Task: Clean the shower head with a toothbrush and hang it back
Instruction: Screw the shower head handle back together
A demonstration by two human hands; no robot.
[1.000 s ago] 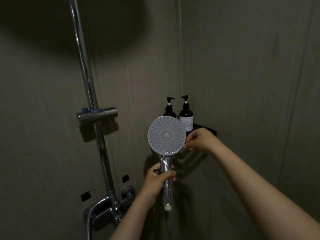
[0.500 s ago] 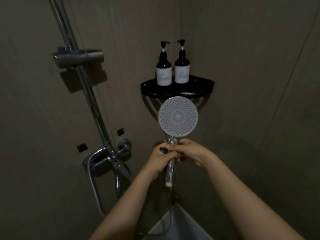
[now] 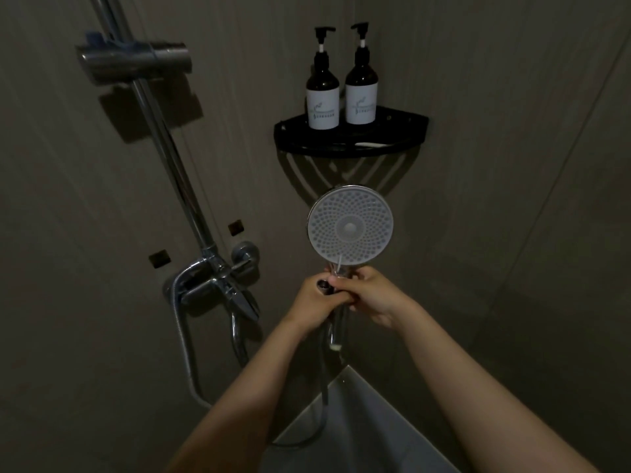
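The shower head (image 3: 350, 228) is a round pale-grey disc with many nozzles, face turned to me, held upright below the corner shelf. My left hand (image 3: 312, 300) is wrapped around its chrome handle just under the disc. My right hand (image 3: 374, 297) closes on the same neck from the right, touching the left hand's fingers. A slim clear piece with a pale tip (image 3: 336, 346) sticks out below both hands; whether it is the toothbrush I cannot tell. The hose (image 3: 323, 397) hangs down from the handle. The empty chrome holder (image 3: 136, 59) sits on the riser rail at upper left.
A black corner shelf (image 3: 403, 145) carries two dark pump bottles (image 3: 322, 93) (image 3: 361, 90). The chrome rail (image 3: 177, 179) runs down to the mixer tap (image 3: 211, 285). A white tub corner (image 3: 362, 425) lies below my arms. Grey walls meet in the corner behind.
My right hand came off the rim of the shower head and went down to the handle beside the left hand. The view tilted down, so the shelf and holder sit higher in frame.
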